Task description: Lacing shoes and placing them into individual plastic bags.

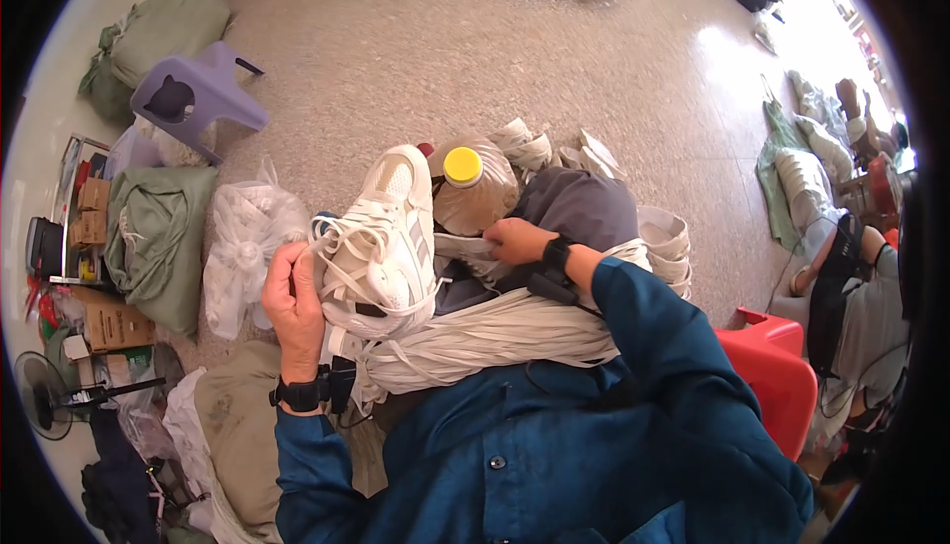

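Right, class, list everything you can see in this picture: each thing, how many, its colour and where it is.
Shoe: one, white, middle, on the lap.
Laces: a big bundle, white, across the lap.
Bottle: one, brownish with a yellow cap, behind the shoe.
Stool: one, purple, tipped over, upper left floor.
Plastic bag: one, clear, holding white items, left of the shoe.
Sacks: several, green, along the left wall.
Chair: one, red, at the right.
Fan: one, black, lower left.
Another person: one, seated at the right edge.
Left hand: at the shoe's lacing, pinching a lace.
Right hand: on laces beside the shoe.
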Demonstrator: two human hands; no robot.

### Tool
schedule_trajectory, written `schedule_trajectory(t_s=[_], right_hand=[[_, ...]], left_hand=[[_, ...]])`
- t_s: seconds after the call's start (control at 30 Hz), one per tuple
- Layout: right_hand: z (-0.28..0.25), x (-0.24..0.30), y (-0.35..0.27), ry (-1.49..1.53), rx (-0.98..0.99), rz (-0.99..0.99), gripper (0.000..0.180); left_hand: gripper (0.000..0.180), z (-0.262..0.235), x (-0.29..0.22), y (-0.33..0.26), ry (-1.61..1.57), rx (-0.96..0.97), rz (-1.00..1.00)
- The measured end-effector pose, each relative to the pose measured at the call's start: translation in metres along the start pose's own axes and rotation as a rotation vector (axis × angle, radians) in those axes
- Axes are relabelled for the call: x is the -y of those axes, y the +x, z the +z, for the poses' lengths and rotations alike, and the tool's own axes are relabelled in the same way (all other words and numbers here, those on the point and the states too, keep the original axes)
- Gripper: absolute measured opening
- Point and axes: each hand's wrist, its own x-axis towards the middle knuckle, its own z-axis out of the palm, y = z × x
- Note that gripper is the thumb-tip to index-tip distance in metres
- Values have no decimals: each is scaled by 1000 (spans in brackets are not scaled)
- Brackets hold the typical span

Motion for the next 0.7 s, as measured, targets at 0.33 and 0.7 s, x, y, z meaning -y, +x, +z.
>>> schedule_trajectory(t_s=[0.33,0.7], right_hand=[[-122,68,-87,1076,-461,-117,23],[-130,102,-121,1332,-566,-157,29]], left_hand=[[20,4,-10,10,-521,-183,-150],[18,53,-49,23,-332,-82,124]])
